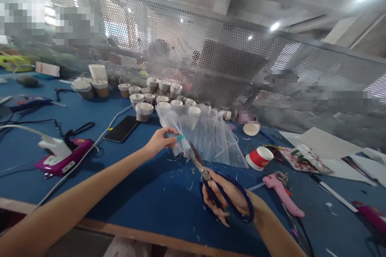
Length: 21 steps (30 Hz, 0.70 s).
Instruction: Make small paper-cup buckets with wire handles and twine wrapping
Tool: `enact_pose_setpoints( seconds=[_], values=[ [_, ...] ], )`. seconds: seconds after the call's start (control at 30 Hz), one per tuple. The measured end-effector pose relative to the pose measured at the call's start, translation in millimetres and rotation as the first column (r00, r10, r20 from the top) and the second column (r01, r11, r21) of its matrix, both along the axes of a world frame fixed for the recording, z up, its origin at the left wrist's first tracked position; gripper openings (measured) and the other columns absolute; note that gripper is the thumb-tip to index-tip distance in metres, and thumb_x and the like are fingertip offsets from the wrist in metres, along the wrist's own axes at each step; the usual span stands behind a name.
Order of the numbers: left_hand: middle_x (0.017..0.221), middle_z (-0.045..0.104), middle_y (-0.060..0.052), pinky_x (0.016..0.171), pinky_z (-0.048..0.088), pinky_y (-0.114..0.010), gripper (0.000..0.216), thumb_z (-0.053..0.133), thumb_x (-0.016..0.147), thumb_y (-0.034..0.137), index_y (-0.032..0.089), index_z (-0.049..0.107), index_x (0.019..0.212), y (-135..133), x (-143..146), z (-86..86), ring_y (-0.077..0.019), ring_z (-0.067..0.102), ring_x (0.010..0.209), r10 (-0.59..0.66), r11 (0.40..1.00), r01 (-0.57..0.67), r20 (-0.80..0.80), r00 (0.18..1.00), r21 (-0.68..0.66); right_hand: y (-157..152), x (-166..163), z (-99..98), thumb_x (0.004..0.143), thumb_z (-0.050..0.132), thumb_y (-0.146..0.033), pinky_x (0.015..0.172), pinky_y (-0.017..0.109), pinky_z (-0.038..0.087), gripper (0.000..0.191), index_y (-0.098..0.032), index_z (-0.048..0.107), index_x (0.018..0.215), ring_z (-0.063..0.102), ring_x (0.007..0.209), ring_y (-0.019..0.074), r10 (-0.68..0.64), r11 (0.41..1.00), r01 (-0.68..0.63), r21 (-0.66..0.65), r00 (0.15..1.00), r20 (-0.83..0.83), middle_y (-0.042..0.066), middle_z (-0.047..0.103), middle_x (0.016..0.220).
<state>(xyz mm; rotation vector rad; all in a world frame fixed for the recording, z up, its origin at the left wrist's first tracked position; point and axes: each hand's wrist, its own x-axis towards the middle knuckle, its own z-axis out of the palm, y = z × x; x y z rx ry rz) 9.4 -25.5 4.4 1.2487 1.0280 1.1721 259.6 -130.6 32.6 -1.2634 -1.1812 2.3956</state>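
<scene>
My left hand point(159, 141) pinches the near corner of a bundle of clear plastic bags point(208, 136) held above the blue table point(150, 200). My right hand point(224, 198) grips blue-handled scissors point(217, 186), fingers through the loops. The scissor blades point up and left, their tips touching the bags right beside my left fingertips.
Several small white paper-cup baskets point(150, 96) stand at the back by a perforated metal screen point(211, 60). A black phone point(122, 128), a magenta glue gun point(64, 156) with cables, a red-and-white cup point(259, 157), a pink glue gun point(283, 192) and paper sheets point(325, 144) lie around.
</scene>
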Motion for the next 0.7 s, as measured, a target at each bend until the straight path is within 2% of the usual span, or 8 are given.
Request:
enact_pose_setpoints(
  seconds=[0.07, 0.2, 0.33, 0.43, 0.53, 0.6, 0.7],
  values=[
    [0.059, 0.06, 0.004, 0.046, 0.046, -0.019, 0.033, 0.077, 0.064, 0.028, 0.016, 0.056, 0.086, -1.3, 0.3, 3.5, -0.0095, 0.06, 0.049, 0.02, 1.0, -0.021, 0.018, 1.0, 0.009, 1.3, -0.3, 1.0, 0.091, 0.014, -0.065, 0.03, 0.018, 0.04, 0.064, -0.016, 0.049, 0.07, 0.033, 0.03, 0.0039, 0.004, 1.0, -0.005, 0.012, 0.999, 0.034, -0.003, 0.048, 0.053],
    [0.067, 0.061, 0.004, 0.047, 0.048, -0.019, 0.036, 0.077, 0.063, 0.029, 0.016, 0.056, 0.088, -4.2, 0.2, 6.9, -0.0081, 0.059, 0.049, 0.01, 1.0, -0.011, 0.045, 0.999, 0.008, 2.8, -4.5, -7.1, 0.086, 0.01, -0.073, 0.027, 0.019, 0.037, 0.071, -0.017, 0.05, 0.07, 0.033, 0.028, 0.0041, 0.123, 0.99, -0.123, -0.069, 0.992, -0.003, -0.003, 0.048, 0.053],
    [0.069, 0.062, 0.002, 0.046, 0.047, -0.019, 0.036, 0.077, 0.063, 0.032, 0.015, 0.058, 0.089, -6.9, -0.2, 7.2, -0.0087, 0.06, 0.049, -0.009, 1.0, 0.009, -0.016, 1.0, 0.022, 3.3, -13.3, -16.8, 0.085, 0.012, -0.075, 0.027, 0.019, 0.036, 0.071, -0.016, 0.049, 0.069, 0.033, 0.028, 0.0041, 0.072, 0.997, -0.071, 0.011, 0.997, -0.041, -0.004, 0.047, 0.05],
    [0.066, 0.063, 0.001, 0.049, 0.049, -0.021, 0.036, 0.076, 0.064, 0.034, 0.015, 0.06, 0.09, -8.8, -1.9, 7.3, -0.0103, 0.06, 0.05, -0.027, 0.999, 0.029, -0.06, 0.998, 0.034, 4.2, -18.6, -19.6, 0.082, 0.013, -0.079, 0.028, 0.018, 0.035, 0.073, -0.017, 0.05, 0.07, 0.032, 0.029, 0.0042, 0.061, 0.998, -0.061, 0.013, 0.996, -0.066, -0.005, 0.046, 0.049],
    [0.065, 0.064, 0.0, 0.054, 0.051, -0.023, 0.037, 0.075, 0.065, 0.037, 0.015, 0.062, 0.091, -10.5, -5.4, 8.4, -0.0121, 0.061, 0.055, -0.082, 0.996, 0.083, -0.048, 0.995, 0.016, 4.3, -21.5, -19.3, 0.08, 0.015, -0.081, 0.028, 0.017, 0.035, 0.073, -0.017, 0.049, 0.07, 0.031, 0.03, 0.0038, 0.05, 0.999, -0.049, 0.017, 0.995, -0.085, -0.005, 0.045, 0.05],
    [0.072, 0.066, -0.002, 0.055, 0.052, -0.024, 0.038, 0.074, 0.064, 0.038, 0.014, 0.064, 0.092, -11.6, -8.6, 9.8, -0.0124, 0.061, 0.058, -0.119, 0.993, 0.119, -0.024, 0.993, 0.001, 4.1, -22.8, -18.8, 0.08, 0.016, -0.081, 0.028, 0.017, 0.034, 0.072, -0.017, 0.049, 0.069, 0.031, 0.03, 0.0038, 0.04, 0.999, -0.037, 0.032, 0.995, -0.091, -0.005, 0.045, 0.05],
    [0.073, 0.067, -0.002, 0.055, 0.051, -0.023, 0.04, 0.075, 0.063, 0.034, 0.015, 0.065, 0.096, -13.1, -14.0, 11.4, -0.0108, 0.06, 0.057, -0.157, 0.988, 0.157, -0.037, 0.987, 0.0, 5.0, -25.3, -18.5, 0.081, 0.015, -0.079, 0.028, 0.016, 0.033, 0.072, -0.017, 0.049, 0.069, 0.032, 0.031, 0.0041, 0.035, 0.999, -0.032, 0.037, 0.996, -0.083, -0.005, 0.045, 0.05]
  ],
)
